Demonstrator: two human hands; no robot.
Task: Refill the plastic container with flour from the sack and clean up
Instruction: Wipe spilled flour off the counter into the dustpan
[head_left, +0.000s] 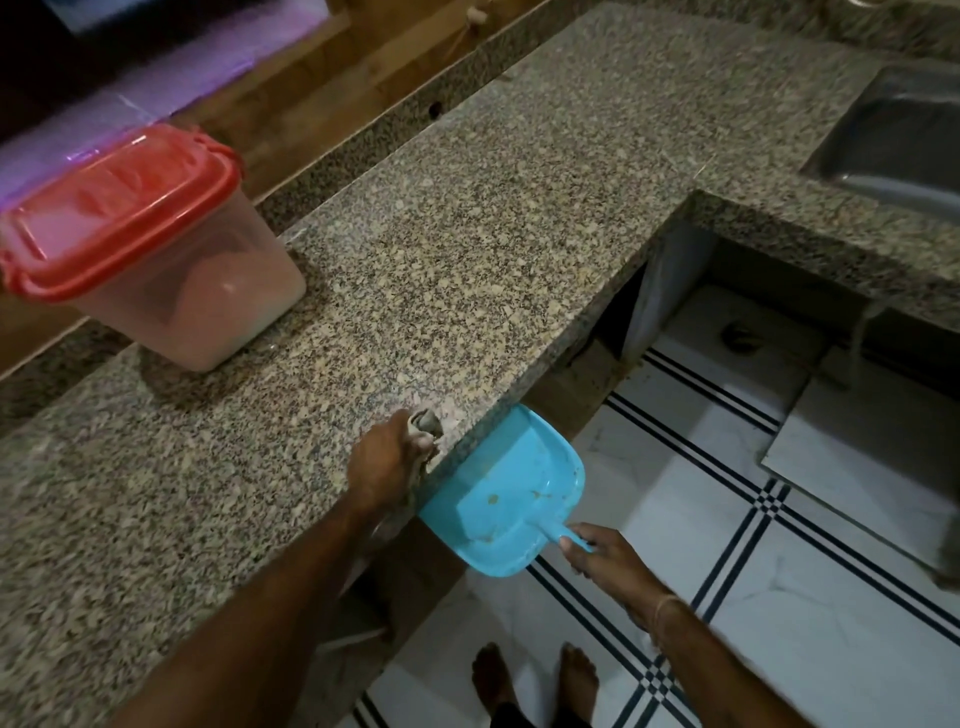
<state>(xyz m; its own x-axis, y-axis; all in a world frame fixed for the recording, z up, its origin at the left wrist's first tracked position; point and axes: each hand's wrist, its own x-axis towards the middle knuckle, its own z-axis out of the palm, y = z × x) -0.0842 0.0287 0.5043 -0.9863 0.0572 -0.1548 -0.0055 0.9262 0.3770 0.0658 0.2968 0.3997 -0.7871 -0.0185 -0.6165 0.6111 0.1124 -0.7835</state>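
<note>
Where hand grips: cloth, mostly hidden.

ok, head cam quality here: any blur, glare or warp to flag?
Head view: dim indoor light, purple glow at top left; wide-angle warp bends the granite counter edges; the red-lidded container looks soft near the left edge; faint sheen on the sink; the left hand with its cloth and the right hand on the blue dustpan read fairly sharp.
</note>
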